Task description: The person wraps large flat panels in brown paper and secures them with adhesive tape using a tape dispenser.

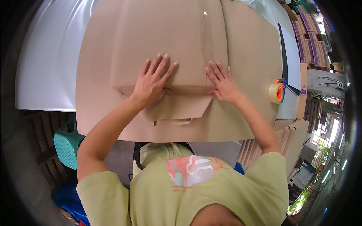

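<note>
A long brown cardboard box (162,30) lies lengthwise in front of me, with clear tape (206,35) along the right part of its top. At its near end a flap (175,107) with slanted sides and a narrow slot sticks out toward me. My left hand (152,81) rests on the near left part of the top, fingers spread and thumb at the front edge. Beside the tape, my right hand (225,83) presses near the right corner, fingers stretched out and thumb at the same edge. The box's inside is hidden.
Under the box is a large cardboard sheet (254,56). A tape dispenser (277,92) with an orange core sits at its right edge. Silvery plastic (52,56) covers the left. A green stool (67,147) stands lower left; cardboard panels (292,139) lean lower right. Stacked cartons (311,41) stand farther right.
</note>
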A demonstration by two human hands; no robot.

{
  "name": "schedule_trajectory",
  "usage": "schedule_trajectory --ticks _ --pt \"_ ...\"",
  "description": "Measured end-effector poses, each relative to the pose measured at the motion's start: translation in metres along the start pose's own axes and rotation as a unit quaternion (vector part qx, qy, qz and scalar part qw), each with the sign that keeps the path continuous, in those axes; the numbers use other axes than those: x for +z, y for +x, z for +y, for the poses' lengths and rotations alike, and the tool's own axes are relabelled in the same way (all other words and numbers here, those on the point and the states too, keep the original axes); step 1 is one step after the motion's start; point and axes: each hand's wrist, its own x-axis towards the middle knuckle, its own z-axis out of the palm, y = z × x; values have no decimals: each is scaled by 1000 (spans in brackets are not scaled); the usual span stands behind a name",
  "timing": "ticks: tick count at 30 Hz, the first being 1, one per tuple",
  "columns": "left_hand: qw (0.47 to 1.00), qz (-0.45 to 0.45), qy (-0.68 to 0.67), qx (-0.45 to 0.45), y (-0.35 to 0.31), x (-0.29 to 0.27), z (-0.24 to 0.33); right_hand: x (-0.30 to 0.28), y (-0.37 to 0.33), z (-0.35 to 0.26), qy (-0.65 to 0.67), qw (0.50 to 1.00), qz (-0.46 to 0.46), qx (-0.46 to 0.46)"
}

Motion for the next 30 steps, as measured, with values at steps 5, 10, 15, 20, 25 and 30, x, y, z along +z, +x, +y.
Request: schedule_trajectory --ticks 5,10,15,20,25,30 --pt "993 37 111 6 0 17 3 17 -3 -13 -34 997 60 25" --pt "992 83 91 17 -1 18 0 -4 7 -41 -50 995 87 23" --pt "990 115 75 21 6 17 -3 7 63 -91 -54 992 101 45" --pt "993 86 22 76 -14 6 -46 17 60 -96 -46 990 122 58" --pt "997 36 41 60 -70 -13 -118 17 54 -102 -68 989 112 72" --pt "993 22 118 11 -68 -4 -105 14 55 -104 -68 989 118 65"
